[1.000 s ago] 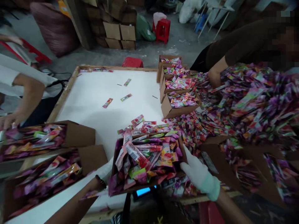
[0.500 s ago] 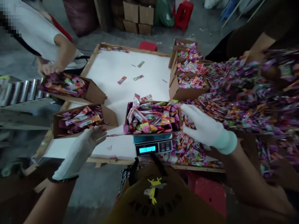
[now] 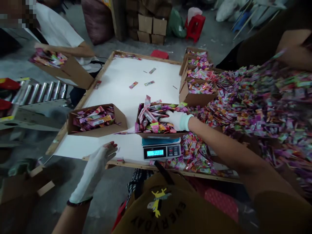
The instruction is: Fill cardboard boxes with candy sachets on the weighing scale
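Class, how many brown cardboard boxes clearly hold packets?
7: one box on the grey digital scale, another box left of it, a box held farther left, and four boxes in line farther right. More may hide near the colourful packet pile.

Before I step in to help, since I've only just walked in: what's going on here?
The person's gloved right hand is in among the candy-like packets in a cardboard box on a lit digital scale. The left hand is open and holds nothing. Another filled box sits to the left on the white table. A co-worker handles a tilted box at the table's left edge.
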The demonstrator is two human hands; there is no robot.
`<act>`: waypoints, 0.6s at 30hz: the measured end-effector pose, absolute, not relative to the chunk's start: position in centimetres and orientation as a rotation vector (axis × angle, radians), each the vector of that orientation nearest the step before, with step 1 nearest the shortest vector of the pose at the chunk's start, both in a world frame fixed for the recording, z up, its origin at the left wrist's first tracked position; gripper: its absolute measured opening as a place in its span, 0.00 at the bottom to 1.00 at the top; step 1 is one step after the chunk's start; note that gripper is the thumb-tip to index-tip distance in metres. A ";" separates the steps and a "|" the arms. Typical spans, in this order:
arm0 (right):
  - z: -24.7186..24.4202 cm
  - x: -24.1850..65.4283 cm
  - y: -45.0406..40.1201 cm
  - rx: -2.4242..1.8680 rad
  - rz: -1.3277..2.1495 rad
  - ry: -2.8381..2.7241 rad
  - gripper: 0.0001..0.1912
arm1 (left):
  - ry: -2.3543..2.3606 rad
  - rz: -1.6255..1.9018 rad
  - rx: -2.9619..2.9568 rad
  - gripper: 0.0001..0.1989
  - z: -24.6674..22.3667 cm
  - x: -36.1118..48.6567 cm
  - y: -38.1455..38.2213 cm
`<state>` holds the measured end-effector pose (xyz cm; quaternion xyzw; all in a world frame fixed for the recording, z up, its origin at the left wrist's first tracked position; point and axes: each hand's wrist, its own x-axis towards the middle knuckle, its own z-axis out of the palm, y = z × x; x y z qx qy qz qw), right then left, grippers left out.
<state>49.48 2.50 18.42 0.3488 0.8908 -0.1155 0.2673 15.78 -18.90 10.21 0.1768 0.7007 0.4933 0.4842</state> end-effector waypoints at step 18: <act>19.5 59.8 3.0 1.221 -1.097 3.395 0.21 | 1.656 0.824 2.303 0.24 18.3 28.5 -6.7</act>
